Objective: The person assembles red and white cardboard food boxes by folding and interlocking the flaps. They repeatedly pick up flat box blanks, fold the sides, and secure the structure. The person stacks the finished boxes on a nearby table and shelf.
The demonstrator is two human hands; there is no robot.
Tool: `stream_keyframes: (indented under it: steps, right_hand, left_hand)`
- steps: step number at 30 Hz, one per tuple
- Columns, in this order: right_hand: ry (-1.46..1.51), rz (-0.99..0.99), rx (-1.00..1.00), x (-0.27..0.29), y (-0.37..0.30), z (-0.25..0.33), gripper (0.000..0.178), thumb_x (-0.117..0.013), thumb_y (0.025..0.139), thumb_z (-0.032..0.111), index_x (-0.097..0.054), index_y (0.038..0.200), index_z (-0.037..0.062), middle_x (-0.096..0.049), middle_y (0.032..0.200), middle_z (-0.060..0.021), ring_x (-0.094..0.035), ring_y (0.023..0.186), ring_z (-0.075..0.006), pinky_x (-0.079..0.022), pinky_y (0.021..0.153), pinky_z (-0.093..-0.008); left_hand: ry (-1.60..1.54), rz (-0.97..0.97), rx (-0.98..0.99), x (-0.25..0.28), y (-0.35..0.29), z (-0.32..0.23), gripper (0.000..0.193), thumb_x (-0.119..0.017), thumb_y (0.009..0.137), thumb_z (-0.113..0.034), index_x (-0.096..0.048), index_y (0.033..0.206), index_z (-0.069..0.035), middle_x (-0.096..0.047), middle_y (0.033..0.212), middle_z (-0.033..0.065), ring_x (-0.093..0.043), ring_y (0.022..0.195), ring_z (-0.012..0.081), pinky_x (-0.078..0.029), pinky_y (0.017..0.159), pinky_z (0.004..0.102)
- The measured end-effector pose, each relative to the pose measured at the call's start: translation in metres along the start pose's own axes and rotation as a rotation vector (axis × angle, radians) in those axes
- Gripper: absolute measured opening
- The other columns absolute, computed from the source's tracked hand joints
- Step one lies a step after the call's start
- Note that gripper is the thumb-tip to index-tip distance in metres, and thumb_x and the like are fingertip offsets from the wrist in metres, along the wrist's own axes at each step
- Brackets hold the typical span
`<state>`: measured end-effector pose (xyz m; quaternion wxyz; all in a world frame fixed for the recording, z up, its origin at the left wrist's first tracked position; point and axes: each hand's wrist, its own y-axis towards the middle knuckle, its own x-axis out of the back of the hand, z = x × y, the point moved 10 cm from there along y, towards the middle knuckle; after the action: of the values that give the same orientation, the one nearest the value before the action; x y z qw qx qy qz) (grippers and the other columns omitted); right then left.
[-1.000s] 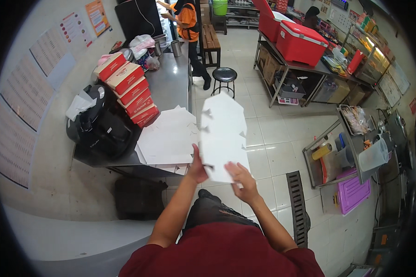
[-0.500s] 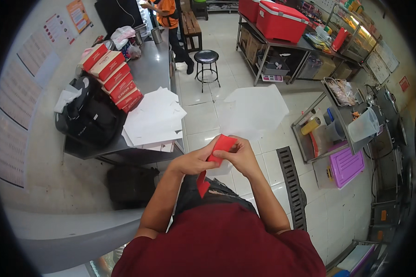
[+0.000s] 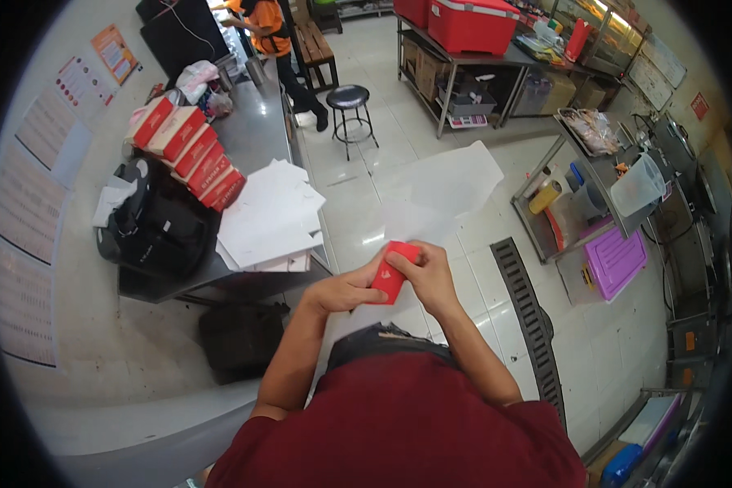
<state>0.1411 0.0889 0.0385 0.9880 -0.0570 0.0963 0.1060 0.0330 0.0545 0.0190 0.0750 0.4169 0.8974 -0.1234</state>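
A small red cardboard box [image 3: 389, 281] is gripped between my two hands in front of my waist. My left hand [image 3: 346, 291] closes round its left side, thumb near the lower end. From the right, my right hand [image 3: 429, 275] pinches its upper part with the thumb on the front face. The fingers behind the box are hidden. Just beyond my hands is a large, translucent whitish sheet or bag [image 3: 447, 185]; its support is hard to make out.
To the left, a metal table [image 3: 260, 110] bears flat white cardboard sheets [image 3: 272, 215], several red-and-white boxes [image 3: 179, 134] and a black appliance [image 3: 159, 220]. Ahead stands a black stool [image 3: 348, 98]; a person in orange [image 3: 266, 28] is further off. A metal cart [image 3: 545, 154] and floor grate [image 3: 529, 317] lie right.
The red strip that hung below my hands is now folded up, and the piece looks like a compact box. My right thumb has moved up its face. The view has shifted slightly.
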Motion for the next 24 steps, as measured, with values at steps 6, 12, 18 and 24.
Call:
stream_keyframes:
  steps: [6,12,18,24]
  right_hand:
    - [0.314,-0.238,0.222,0.015,-0.002,0.009,0.017,-0.069,0.098,0.013,-0.061,0.106,0.0003,-0.068,0.091,-0.0042,-0.065,0.082,-0.0096,-0.055,0.07,-0.0255]
    - [0.223,-0.247,0.286,-0.023,-0.008,0.02,0.022,-0.071,0.095,0.007,-0.056,0.111,0.0025,-0.065,0.1,-0.0042,-0.064,0.095,-0.0112,-0.054,0.079,-0.027]
    - [0.304,-0.068,0.212,-0.038,0.0,0.046,0.036,-0.07,0.093,-0.002,-0.058,0.127,-0.0018,-0.069,0.117,-0.0117,-0.066,0.109,-0.0157,-0.053,0.097,-0.0316]
    - [0.387,-0.018,0.3,-0.044,-0.012,0.076,0.033,-0.068,0.093,-0.005,-0.058,0.125,-0.0016,-0.069,0.114,-0.0107,-0.066,0.106,-0.0141,-0.054,0.095,-0.0306]
  left_hand:
    - [-0.865,-0.243,-0.395,0.016,0.01,-0.005,0.066,-0.056,0.105,-0.036,-0.033,0.156,0.0,-0.05,0.149,0.0124,-0.051,0.131,0.0172,-0.045,0.109,0.0334]
    - [-0.31,-0.911,-0.544,0.04,-0.005,0.005,0.04,-0.061,0.105,-0.027,-0.061,0.137,-0.001,-0.069,0.122,0.0093,-0.066,0.108,0.0132,-0.054,0.096,0.0282]
    - [-0.63,-0.617,-0.666,0.03,0.0,-0.017,0.046,-0.046,0.11,-0.027,-0.045,0.15,-0.004,-0.059,0.139,0.0119,-0.059,0.124,0.022,-0.047,0.108,0.0382]
    - [-0.669,-0.328,-0.735,-0.001,-0.016,-0.076,0.05,-0.039,0.111,-0.021,-0.03,0.156,-0.003,-0.044,0.152,0.0138,-0.045,0.14,0.0246,-0.036,0.118,0.0405]
